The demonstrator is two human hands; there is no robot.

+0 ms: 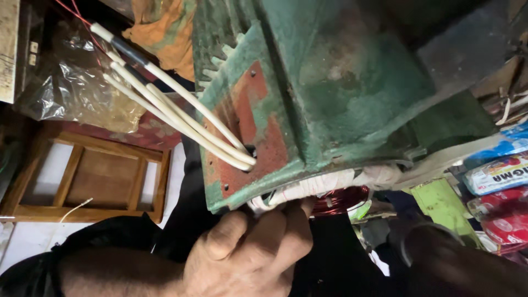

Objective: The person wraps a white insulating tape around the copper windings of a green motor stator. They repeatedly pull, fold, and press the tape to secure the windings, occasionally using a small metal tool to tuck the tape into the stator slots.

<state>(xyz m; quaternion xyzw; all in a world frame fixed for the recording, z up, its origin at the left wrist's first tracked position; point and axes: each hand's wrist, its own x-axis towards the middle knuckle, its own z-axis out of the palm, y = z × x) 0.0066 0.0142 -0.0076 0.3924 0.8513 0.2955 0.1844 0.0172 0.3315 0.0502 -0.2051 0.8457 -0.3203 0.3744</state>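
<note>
A green, rust-patched motor housing (330, 93) fills the upper middle of the view. Several white-sleeved leads (181, 113) come out of a hole in its flat face. At its lower edge sits a copper winding (341, 199) bound with white tape (313, 187). My left hand (247, 256) comes up from the bottom, with its fingertips curled onto the taped winding and the housing's rim. A dark, blurred forearm-like shape (456, 264) lies at the lower right, and no hand shows on it.
A wooden frame (71, 170) lies at the left below a crumpled clear plastic bag (71, 88). Orange cloth (165, 33) hangs at the top. Colourful packets (500, 181) are stacked at the right edge beside a light green piece (440, 203).
</note>
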